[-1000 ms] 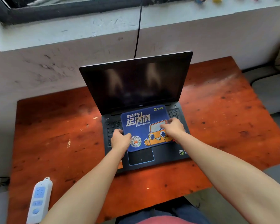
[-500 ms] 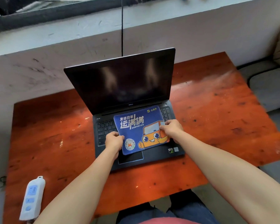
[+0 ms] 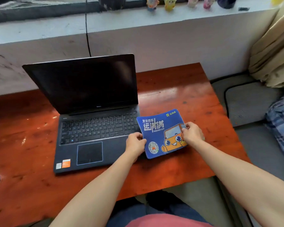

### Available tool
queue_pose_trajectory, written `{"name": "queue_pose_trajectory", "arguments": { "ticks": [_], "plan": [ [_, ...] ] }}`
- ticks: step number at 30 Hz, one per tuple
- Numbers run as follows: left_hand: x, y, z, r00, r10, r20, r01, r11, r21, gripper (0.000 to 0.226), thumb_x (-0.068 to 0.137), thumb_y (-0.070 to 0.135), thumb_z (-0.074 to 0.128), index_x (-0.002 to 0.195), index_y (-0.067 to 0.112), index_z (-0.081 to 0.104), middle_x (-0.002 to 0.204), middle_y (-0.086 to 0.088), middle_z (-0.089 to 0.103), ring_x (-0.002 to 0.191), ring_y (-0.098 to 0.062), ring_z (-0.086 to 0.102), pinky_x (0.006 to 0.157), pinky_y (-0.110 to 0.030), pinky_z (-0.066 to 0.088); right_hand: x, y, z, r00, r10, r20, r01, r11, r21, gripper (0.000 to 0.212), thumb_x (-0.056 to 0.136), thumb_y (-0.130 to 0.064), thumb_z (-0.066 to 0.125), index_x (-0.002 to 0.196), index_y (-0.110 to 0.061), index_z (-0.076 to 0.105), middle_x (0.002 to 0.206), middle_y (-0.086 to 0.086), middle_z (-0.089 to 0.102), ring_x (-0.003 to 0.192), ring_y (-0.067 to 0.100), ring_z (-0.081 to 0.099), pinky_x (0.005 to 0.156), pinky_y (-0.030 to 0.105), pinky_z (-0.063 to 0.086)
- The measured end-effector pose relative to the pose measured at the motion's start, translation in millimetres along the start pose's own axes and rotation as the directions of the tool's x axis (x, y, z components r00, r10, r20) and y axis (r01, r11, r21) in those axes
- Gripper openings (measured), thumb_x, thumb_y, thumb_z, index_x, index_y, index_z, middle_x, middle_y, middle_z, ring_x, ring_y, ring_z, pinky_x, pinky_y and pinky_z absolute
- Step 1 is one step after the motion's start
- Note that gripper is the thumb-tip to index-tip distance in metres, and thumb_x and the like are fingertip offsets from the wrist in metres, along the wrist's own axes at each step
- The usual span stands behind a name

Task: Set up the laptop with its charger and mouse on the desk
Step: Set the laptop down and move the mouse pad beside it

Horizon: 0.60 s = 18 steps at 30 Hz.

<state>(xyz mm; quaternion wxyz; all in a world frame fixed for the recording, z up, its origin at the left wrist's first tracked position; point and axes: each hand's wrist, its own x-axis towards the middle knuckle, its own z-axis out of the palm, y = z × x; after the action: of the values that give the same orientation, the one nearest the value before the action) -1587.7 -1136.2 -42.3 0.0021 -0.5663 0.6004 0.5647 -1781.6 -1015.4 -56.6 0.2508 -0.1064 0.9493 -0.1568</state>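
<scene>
Holding mouse pad (image 3: 156,128), left hand (image 3: 135,143) (right hand (image 3: 193,134))

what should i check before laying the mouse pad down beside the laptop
1. Grip on the mouse pad: left hand pinches its left edge, right hand its right edge: ok.
2. Landing spot: the desk to the right of the laptop shows bare wood: ok.
3. Pad clear of the laptop: its left edge sits right at the laptop's right side: cannot tell.
4. Pad lying flat: it is bowed between the hands: not ok.
5. Laptop placed: it stands on the desk with the lid up and the screen dark: ok.
</scene>
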Motion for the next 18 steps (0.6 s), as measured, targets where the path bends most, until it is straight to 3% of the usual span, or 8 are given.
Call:
{"name": "queue_pose_trajectory", "arguments": {
  "ticks": [3,7,12,18],
  "plan": [
    [-4,1,28,0.994,-0.041,0.103,0.037,0.998,0.041,0.010,0.087,0.007,0.056,0.094,0.009,0.062,0.089,-0.011,0.070,0.066,-0.020,0.065,0.057,-0.033,0.058,8,26,-7,0.999,0.036,-0.008,-0.037,0.999,-0.033,0.015,0.094,-0.027,0.052,0.105,-0.024,0.062,0.112,0.007,0.069,0.102,0.032,0.062,0.079,0.033,0.045],
    [-1,2,42,0.976,-0.085,0.203,0.071,0.995,0.074,0.016,0.089,0.008,0.053,0.104,0.014,0.055,0.096,-0.010,0.066,0.072,-0.021,0.063,0.061,-0.033,0.055,12,51,-7,0.998,0.066,-0.009,-0.066,0.996,-0.067,0.020,0.094,-0.027,0.051,0.109,-0.022,0.062,0.115,0.010,0.068,0.104,0.034,0.061,0.081,0.034,0.045],
    [7,-14,23,0.993,-0.058,0.098,0.037,0.979,0.202,0.032,0.084,0.019,0.058,0.115,0.015,0.060,0.108,-0.008,0.067,0.099,-0.027,0.066,0.086,-0.043,0.056,13,59,-8,0.999,0.039,-0.021,-0.042,0.983,-0.181,0.023,0.089,-0.026,0.054,0.109,-0.021,0.064,0.116,0.011,0.064,0.106,0.034,0.059,0.080,0.034,0.045],
    [6,-30,-36,0.992,-0.005,-0.126,0.034,0.973,0.230,0.022,0.085,0.014,0.055,0.104,0.015,0.065,0.105,-0.009,0.068,0.096,-0.030,0.066,0.087,-0.044,0.055,4,24,-5,0.971,-0.228,-0.075,0.206,0.951,-0.230,0.044,0.086,-0.029,0.059,0.128,-0.020,0.049,0.126,0.008,0.050,0.118,0.028,0.044,0.085,0.039,0.045]
  ]
}}
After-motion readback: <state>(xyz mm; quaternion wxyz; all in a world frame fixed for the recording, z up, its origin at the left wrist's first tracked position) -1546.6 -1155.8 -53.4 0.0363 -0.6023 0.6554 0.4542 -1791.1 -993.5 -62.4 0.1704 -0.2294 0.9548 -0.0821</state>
